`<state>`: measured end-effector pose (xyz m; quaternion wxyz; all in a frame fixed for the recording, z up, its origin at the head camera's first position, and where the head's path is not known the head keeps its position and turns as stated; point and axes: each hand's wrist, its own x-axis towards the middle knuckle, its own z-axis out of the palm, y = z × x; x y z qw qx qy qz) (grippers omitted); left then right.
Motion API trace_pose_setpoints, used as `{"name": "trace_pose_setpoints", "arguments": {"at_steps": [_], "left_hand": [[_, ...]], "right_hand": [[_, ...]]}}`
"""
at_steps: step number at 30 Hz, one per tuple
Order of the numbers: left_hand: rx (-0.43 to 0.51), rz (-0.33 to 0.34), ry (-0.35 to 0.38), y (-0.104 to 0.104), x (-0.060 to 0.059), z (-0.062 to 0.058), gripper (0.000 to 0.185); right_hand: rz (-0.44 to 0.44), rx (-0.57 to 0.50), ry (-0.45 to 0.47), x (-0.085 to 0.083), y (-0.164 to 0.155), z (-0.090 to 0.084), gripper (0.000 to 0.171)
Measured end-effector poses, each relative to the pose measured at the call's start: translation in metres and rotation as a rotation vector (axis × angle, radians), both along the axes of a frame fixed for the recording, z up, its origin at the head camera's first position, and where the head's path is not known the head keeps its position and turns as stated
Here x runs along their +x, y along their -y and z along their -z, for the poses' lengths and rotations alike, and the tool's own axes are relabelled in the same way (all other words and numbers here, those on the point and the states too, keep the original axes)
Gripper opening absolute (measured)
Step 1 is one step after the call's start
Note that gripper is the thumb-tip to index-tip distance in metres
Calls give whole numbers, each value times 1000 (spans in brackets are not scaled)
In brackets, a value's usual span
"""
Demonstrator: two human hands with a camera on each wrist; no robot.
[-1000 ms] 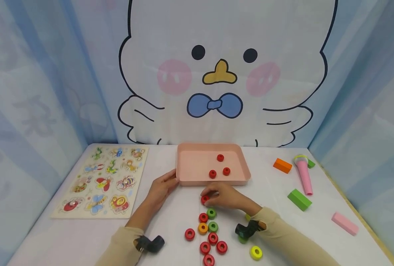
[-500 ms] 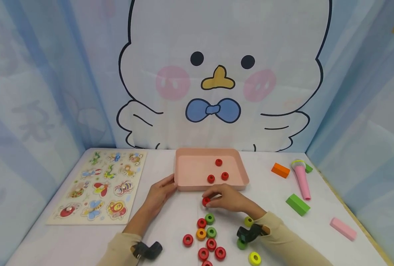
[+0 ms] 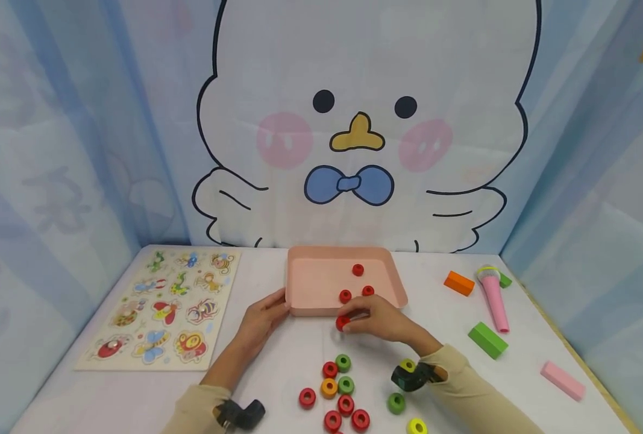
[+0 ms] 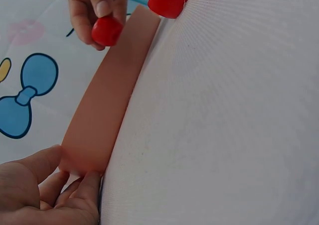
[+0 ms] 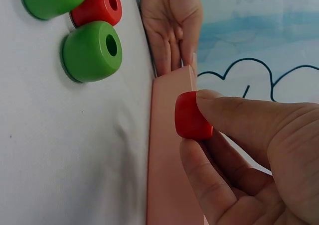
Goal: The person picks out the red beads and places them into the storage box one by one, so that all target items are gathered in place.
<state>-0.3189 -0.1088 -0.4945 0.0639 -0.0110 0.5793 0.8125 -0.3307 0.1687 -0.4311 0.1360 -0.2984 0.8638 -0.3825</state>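
A pink tray stands at the back of the table with 3 red beads inside, one being a red bead. My left hand holds its front left corner, thumb at the rim and fingers low against the wall in the left wrist view. Between thumb and fingertips, my right hand pinches another red bead, overlapping the tray's front wall in the head view. Nearer me lie several loose beads, among them a green bead, an orange bead and a red bead.
An insect puzzle board lies at the left. On the right are an orange block, a pink toy microphone, a green block and a pink block. A yellow bead lies near the right forearm.
My right hand has lifted the red bead away from the loose beads and brought it up to the tray's front wall. My left hand stays at the tray corner. The head view has tilted slightly.
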Motion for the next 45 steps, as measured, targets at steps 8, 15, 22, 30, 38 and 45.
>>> {"name": "trace_pose_setpoints", "arguments": {"at_steps": [8, 15, 22, 30, 38, 45], "left_hand": [[-13, -14, 5, 4, 0, 3, 51], [-14, -29, 12, 7, -1, 5, 51], [-7, -22, 10, 7, 0, 6, 51], [3, -9, -4, 3, -2, 4, 51], [10, -11, 0, 3, -2, 5, 52], [2, -10, 4, 1, -4, 5, 52]], "right_hand": [[-6, -36, -11, -12, 0, -9, 28], [61, 41, -88, -39, 7, -16, 26], [132, 73, -50, -75, 14, -16, 29], [238, 161, 24, -107, 20, -17, 31], [281, 161, 93, -118, 23, -6, 29], [286, 178, 93, -119, 25, 5, 24]]}}
